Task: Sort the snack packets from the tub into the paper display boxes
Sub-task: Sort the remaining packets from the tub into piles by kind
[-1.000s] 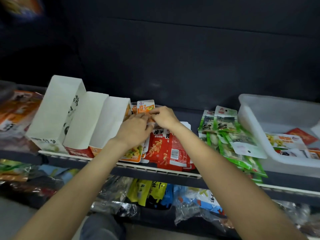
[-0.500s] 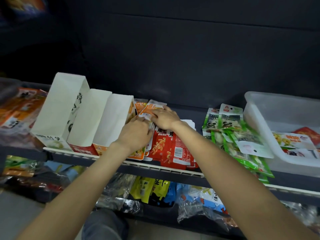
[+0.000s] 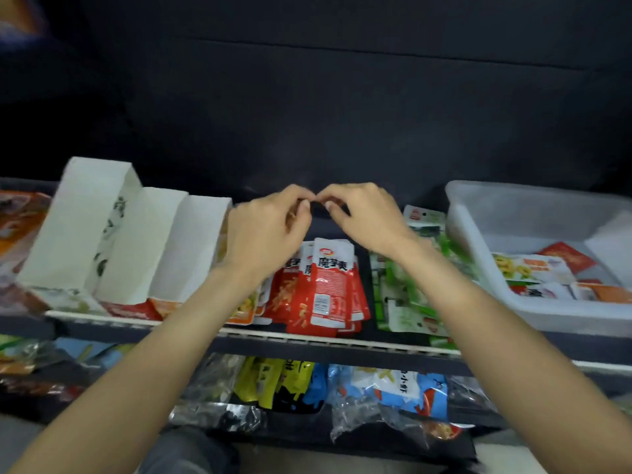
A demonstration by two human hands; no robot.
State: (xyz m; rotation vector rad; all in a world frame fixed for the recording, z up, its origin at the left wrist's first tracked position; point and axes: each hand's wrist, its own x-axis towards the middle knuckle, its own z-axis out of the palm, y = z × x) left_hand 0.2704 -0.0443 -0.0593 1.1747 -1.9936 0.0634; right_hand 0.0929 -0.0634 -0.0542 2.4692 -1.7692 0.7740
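Two hands, left hand point(image 3: 266, 230) and right hand point(image 3: 362, 217), hover fingertip to fingertip over the red packets point(image 3: 325, 289); whether either grip pinches anything, cannot tell. Tub point(image 3: 478, 234) sits far right, paper boxes point(image 3: 136, 234) left. Advice: seat packets upright, labels forward.

Matt white paper on the display boxes point(image 3: 136, 241); glossy plastic film on the red packets point(image 3: 330, 289) and green packets point(image 3: 407, 302); frosted, smooth translucent plastic for the tub point(image 3: 478, 241); crinkly clear plastic on lower bags point(image 3: 369, 419).
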